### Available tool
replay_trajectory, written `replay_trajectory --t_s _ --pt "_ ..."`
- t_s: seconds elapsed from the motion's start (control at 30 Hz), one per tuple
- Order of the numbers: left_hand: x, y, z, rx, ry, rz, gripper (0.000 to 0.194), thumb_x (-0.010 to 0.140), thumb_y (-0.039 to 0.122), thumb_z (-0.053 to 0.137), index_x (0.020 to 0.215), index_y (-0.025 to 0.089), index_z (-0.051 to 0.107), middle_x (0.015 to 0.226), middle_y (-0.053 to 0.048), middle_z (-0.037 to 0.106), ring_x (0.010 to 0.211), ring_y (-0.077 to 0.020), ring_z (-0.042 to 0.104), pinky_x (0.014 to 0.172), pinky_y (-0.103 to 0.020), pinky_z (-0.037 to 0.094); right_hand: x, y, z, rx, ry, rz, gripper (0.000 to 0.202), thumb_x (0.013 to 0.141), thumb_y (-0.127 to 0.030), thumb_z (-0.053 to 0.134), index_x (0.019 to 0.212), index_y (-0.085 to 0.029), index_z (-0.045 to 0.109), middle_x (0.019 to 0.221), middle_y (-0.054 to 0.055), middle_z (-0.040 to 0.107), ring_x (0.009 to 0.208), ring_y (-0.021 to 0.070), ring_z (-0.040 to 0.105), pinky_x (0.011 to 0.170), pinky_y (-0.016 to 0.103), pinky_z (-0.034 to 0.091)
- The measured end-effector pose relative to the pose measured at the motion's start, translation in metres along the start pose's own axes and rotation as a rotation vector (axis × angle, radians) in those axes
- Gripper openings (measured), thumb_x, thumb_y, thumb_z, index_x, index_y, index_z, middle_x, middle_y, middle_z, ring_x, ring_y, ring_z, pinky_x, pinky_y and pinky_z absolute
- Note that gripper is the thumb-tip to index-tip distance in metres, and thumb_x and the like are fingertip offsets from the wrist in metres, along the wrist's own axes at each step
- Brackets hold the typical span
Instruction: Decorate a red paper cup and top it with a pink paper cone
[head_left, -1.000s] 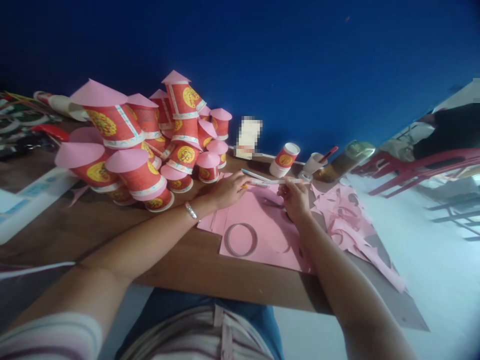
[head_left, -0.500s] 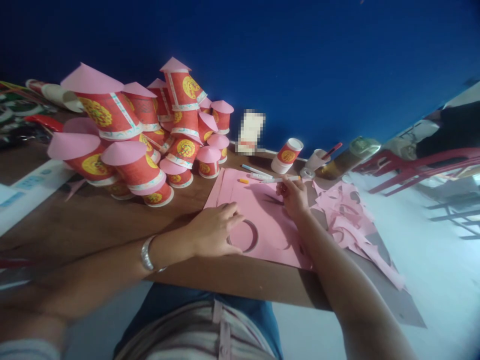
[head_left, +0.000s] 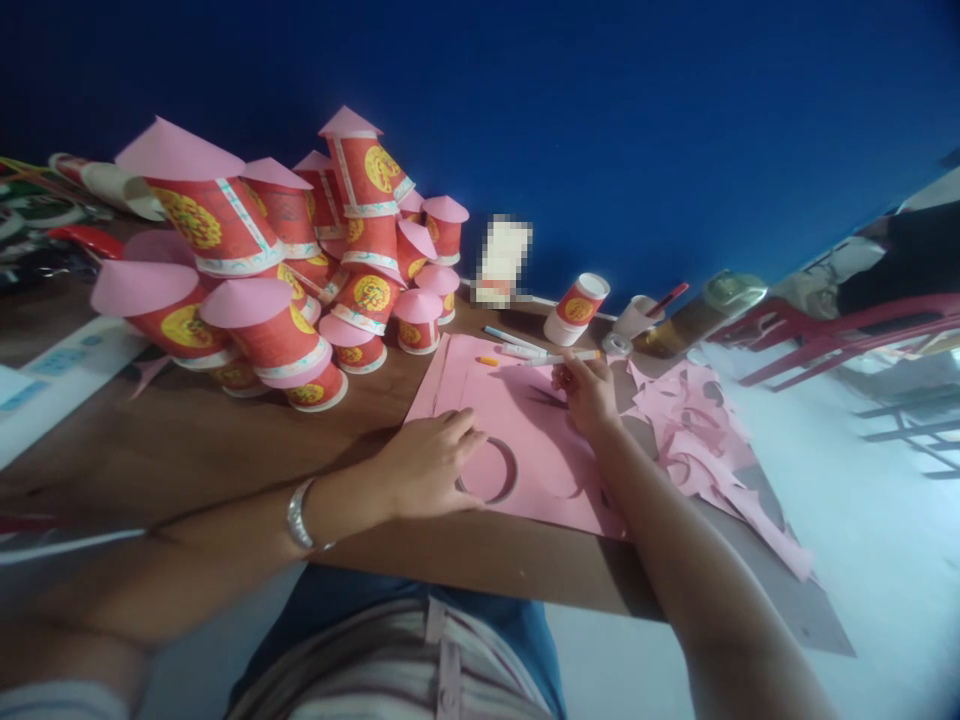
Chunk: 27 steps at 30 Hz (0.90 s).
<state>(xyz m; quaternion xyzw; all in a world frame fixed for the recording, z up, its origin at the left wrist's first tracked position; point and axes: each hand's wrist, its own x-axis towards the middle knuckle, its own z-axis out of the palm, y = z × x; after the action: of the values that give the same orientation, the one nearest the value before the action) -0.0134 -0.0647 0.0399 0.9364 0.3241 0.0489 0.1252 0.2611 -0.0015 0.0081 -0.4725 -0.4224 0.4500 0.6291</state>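
A pink paper sheet (head_left: 504, 408) lies on the table in front of me. My left hand (head_left: 427, 465) rests on it, thumb and fingers curved around the left side of a thin ring (head_left: 514, 472) that lies flat on the paper. Above the sheet's right part, my right hand (head_left: 590, 392) pinches a white marker (head_left: 551, 359) with an orange end. A dark, thin shape lies beside its fingers, too unclear to name. A small orange cap (head_left: 488, 361) and a capped white marker (head_left: 523, 351) lie near the sheet's far edge.
Several red cups with pink paper cones (head_left: 264, 325) are stacked at the left. Pink paper scraps (head_left: 701, 440) cover the table's right side. Behind stand a red-and-white cup (head_left: 577, 308), a white cup (head_left: 636, 318) and a bottle (head_left: 701, 310). A red chair (head_left: 832, 330) is beyond.
Both hands stay in nearly the same places, the left on the ring and the right with the marker. The view has shifted very slightly.
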Motion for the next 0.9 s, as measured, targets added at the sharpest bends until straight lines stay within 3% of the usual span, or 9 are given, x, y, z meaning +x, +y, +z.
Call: replay_trajectory --t_s 0.3,0.5,0.7,0.9 --pt "0.002 0.003 0.003 -0.013 -0.034 -0.032 0.064 0.079 0.054 0.090 0.128 0.016 0.070 0.129 -0.014 0.067 0.117 -0.0319 0.070 0.101 -0.045 0.061 0.001 0.002 0.000 -0.030 -0.032 -0.014 0.043 0.076 -0.058 0.087 0.074 -0.021 0.065 0.057 -0.005 0.054 0.050 0.0092 0.046 0.047 0.024 0.037" --pt "0.003 0.002 0.003 -0.043 -0.053 -0.027 0.066 0.080 0.050 0.090 0.131 0.013 0.070 0.126 -0.014 0.069 0.117 -0.0321 0.070 0.101 -0.047 0.061 -0.011 -0.008 0.010 -0.093 -0.161 -0.005 0.033 0.075 -0.047 0.087 0.071 -0.019 0.070 0.053 -0.004 0.054 0.048 0.0095 0.045 0.046 0.024 0.034" --pt "0.003 0.003 0.001 -0.036 -0.089 -0.049 0.064 0.083 0.050 0.088 0.133 0.014 0.070 0.129 -0.014 0.070 0.116 -0.0321 0.071 0.098 -0.045 0.062 -0.031 -0.021 0.019 -0.335 -0.446 0.033 0.028 0.083 -0.044 0.081 0.076 -0.018 0.072 0.057 -0.002 0.060 0.051 0.0108 0.051 0.049 0.024 0.038" --pt "0.003 0.003 0.001 -0.017 -0.079 -0.051 0.058 0.081 0.051 0.089 0.126 0.017 0.072 0.125 -0.012 0.071 0.111 -0.0307 0.073 0.095 -0.043 0.062 -0.035 -0.017 0.021 -0.447 -0.453 0.030 0.028 0.086 -0.044 0.078 0.079 -0.018 0.073 0.060 -0.002 0.064 0.053 0.0111 0.054 0.050 0.024 0.041"
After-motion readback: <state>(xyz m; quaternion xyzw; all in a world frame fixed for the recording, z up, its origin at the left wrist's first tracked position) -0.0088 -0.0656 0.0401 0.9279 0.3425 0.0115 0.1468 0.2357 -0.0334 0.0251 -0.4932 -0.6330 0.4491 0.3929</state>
